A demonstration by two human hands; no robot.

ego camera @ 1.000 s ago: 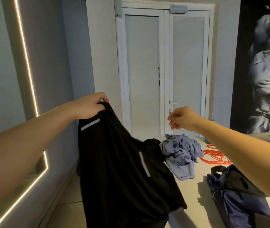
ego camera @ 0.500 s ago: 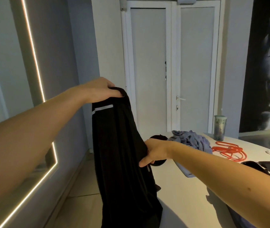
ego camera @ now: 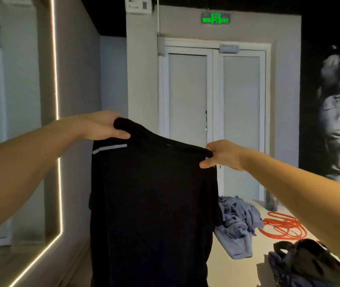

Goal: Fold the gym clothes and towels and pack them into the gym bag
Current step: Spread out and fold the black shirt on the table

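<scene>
The right hand (ego camera: 220,155), now higher, is pinching the limp black T-shirt (ego camera: 154,204) like the left hand (ego camera: 102,126); it is partly covering crumpled lilac clothes (ego camera: 237,222).

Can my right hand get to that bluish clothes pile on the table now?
Probably not yet: the right hand pinches the black shirt, held up with the left hand. The bluish pile lies below it on the table, nothing between, so once freed it likely could.

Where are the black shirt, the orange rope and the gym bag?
black shirt (ego camera: 154,204), head view, on the middle of the hanging cloth.
orange rope (ego camera: 278,221), head view, on the upper strands of its coil.
gym bag (ego camera: 301,266), head view, on its dark crumpled top.
</scene>
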